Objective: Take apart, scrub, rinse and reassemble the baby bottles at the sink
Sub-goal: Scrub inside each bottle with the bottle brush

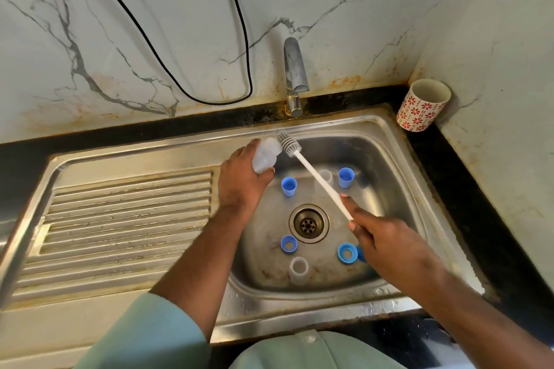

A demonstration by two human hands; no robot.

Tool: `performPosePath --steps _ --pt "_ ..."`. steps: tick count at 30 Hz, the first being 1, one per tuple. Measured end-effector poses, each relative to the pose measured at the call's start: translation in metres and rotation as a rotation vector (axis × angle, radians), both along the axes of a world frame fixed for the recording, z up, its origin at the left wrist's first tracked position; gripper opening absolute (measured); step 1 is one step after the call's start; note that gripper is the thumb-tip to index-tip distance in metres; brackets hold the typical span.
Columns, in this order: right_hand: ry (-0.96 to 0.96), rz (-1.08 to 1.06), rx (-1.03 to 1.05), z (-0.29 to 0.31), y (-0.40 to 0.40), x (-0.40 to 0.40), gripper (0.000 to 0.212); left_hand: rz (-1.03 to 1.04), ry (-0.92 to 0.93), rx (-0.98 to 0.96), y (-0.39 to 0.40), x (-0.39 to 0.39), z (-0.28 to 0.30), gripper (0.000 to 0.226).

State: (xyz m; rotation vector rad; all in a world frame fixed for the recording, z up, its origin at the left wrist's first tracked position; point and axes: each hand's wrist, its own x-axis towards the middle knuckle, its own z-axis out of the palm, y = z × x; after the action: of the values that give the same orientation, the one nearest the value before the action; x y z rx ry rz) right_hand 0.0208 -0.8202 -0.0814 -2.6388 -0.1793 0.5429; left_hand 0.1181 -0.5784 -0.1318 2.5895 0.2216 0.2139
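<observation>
Left hand grips the clear bottle above the sink, mouth tilted toward the tap. Right hand is curled round the brush handle, bristles just beside the bottle mouth.

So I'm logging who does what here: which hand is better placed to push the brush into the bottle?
The right hand. It already holds the brush by its handle, bristles beside the mouth of the bottle. The left hand is taken, its grip steadying that bottle over the sink.
</observation>
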Motion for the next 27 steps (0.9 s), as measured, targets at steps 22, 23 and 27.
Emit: performPosePath --steps 22,23,27 --pt "-0.261 0.184 -0.298 -0.012 -0.003 -0.007 0.061 -0.002 0.036 0.137 0.01 0.007 0.009 0.07" --pt "-0.265 0.171 -0.311 -0.015 0.0 -0.003 0.061 -0.019 0.035 0.127 0.006 0.007 0.008 0.07" --pt "-0.253 0.16 -0.274 -0.024 0.011 0.003 0.065 0.033 0.014 -0.011 0.003 0.005 0.012 0.067"
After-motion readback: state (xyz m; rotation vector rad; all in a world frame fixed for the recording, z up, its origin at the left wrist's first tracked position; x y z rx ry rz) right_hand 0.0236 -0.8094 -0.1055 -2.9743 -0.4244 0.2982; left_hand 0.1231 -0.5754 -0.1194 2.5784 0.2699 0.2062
